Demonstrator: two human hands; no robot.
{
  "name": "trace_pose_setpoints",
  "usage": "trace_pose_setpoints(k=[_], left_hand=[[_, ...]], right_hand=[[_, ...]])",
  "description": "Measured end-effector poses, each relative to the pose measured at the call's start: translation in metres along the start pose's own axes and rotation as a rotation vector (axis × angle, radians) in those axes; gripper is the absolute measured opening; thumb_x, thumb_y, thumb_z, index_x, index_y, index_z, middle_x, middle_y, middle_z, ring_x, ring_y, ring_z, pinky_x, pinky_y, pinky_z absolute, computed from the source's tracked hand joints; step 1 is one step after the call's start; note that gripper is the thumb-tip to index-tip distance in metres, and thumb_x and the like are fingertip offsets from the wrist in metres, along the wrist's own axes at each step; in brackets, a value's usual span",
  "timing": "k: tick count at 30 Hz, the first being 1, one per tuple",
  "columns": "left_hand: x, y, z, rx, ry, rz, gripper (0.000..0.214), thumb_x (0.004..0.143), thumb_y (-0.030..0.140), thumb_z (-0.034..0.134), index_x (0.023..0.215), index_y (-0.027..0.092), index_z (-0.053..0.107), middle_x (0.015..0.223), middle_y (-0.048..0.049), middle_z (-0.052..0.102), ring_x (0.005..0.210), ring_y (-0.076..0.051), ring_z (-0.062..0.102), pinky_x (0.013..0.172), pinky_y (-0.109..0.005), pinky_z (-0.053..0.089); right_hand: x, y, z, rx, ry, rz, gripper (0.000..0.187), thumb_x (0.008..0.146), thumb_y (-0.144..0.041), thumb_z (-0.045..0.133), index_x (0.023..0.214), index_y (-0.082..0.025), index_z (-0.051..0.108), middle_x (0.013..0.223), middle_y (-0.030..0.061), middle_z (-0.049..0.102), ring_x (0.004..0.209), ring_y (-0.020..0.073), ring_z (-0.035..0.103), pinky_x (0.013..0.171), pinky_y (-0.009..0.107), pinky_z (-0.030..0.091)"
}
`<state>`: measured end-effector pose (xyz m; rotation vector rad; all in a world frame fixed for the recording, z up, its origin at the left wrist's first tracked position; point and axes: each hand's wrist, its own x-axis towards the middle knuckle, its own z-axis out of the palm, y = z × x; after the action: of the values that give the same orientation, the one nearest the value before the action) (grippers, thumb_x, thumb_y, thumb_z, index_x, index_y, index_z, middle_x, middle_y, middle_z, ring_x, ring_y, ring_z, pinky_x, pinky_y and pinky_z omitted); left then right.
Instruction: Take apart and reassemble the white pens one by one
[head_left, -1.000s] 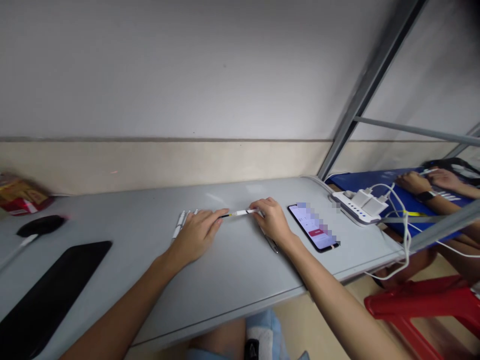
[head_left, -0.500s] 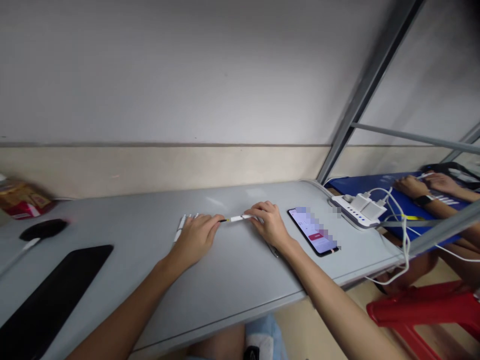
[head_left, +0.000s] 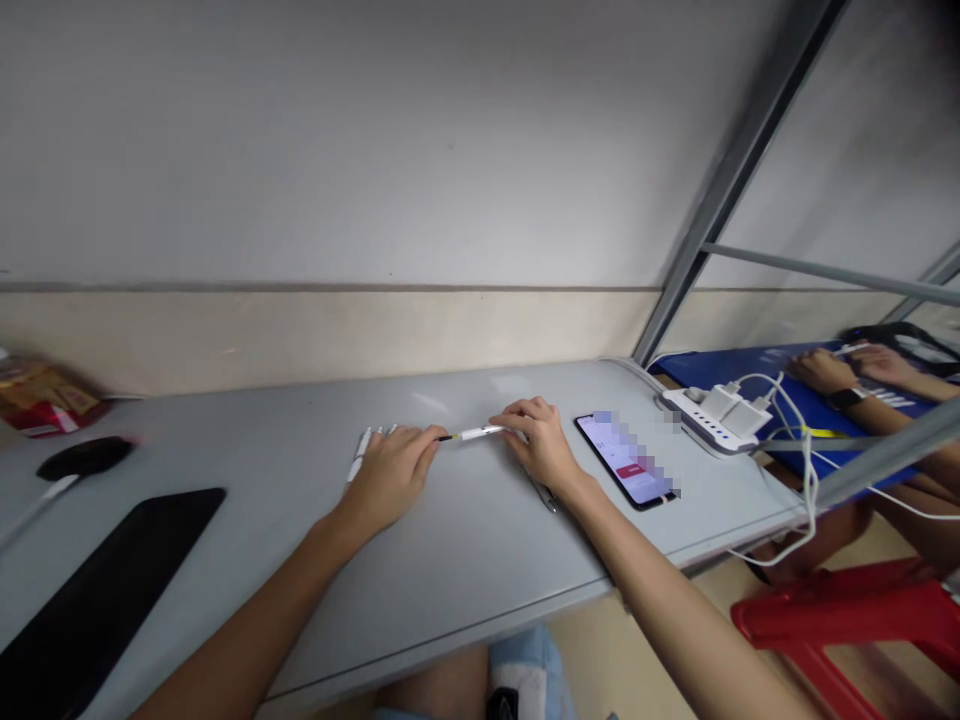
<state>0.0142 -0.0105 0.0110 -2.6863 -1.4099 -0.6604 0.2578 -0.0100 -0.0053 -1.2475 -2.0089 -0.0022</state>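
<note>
My left hand pinches the dark end of a thin pen refill, which has a yellowish part. A white pen barrel is held by my right hand, its open end facing the refill. Refill and barrel lie in one line just above the desk; whether the refill's end is inside the barrel, I cannot tell. Several white pens lie on the desk behind my left hand, partly hidden by it. Beneath my right wrist, the metal tip of another pen shows.
A lit phone lies right of my right hand, near a power strip with white cables. Left are a black mat, a dark oval object and a red-gold package. A co-worker's hands rest over a blue desk.
My right hand has shifted very slightly, showing more of the pen tip under its wrist. My left hand keeps its pinch on the refill.
</note>
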Motion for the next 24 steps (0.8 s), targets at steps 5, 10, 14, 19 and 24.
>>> trace_pose_setpoints(k=[5,10,14,19,24], left_hand=[[0.0,0.006,-0.001,-0.028,-0.063,-0.028,0.032,0.099,0.035,0.028,0.105,0.023,0.057,0.097,-0.0044,0.068,0.088,-0.023,0.058,0.083,-0.039,0.035],[-0.003,0.0,0.006,-0.071,-0.11,-0.005,0.037,0.1,0.035,0.026,0.096,0.02,0.059,0.091,-0.0045,0.062,0.091,-0.022,0.054,0.087,-0.04,0.035],[-0.002,-0.003,0.006,-0.076,-0.052,0.057,0.032,0.099,0.031,0.03,0.096,0.02,0.059,0.09,-0.0046,0.062,0.088,-0.022,0.052,0.084,-0.038,0.036],[0.001,0.0,0.0,-0.069,0.032,0.105,0.026,0.098,0.03,0.035,0.095,0.019,0.059,0.088,-0.0044,0.063,0.085,-0.021,0.051,0.079,-0.035,0.037],[0.003,0.001,0.001,-0.105,0.08,0.067,0.024,0.097,0.03,0.037,0.093,0.019,0.058,0.09,-0.0049,0.063,0.086,-0.02,0.053,0.079,-0.035,0.038]], right_hand=[[-0.001,-0.008,0.0,0.082,-0.075,-0.055,0.021,0.088,-0.023,0.063,0.106,-0.028,0.072,0.096,0.0058,0.068,0.09,0.0205,0.053,0.08,0.036,0.032],[0.001,-0.013,-0.003,0.262,-0.095,-0.078,0.017,0.086,-0.025,0.066,0.102,-0.023,0.073,0.09,0.0046,0.072,0.083,0.0175,0.056,0.08,0.033,0.037],[0.001,-0.016,-0.005,0.415,-0.125,-0.02,0.016,0.087,-0.03,0.065,0.097,-0.021,0.073,0.088,0.0039,0.072,0.078,0.0159,0.058,0.076,0.029,0.04],[0.002,-0.014,-0.005,0.553,-0.3,0.161,0.041,0.095,-0.041,0.045,0.072,-0.016,0.069,0.057,-0.0012,0.055,0.054,0.0107,0.045,0.056,0.025,0.034],[0.005,-0.011,-0.01,0.718,-0.194,0.229,0.037,0.08,-0.039,0.068,0.111,-0.021,0.062,0.082,0.0001,0.059,0.068,0.0119,0.052,0.062,0.023,0.039]])
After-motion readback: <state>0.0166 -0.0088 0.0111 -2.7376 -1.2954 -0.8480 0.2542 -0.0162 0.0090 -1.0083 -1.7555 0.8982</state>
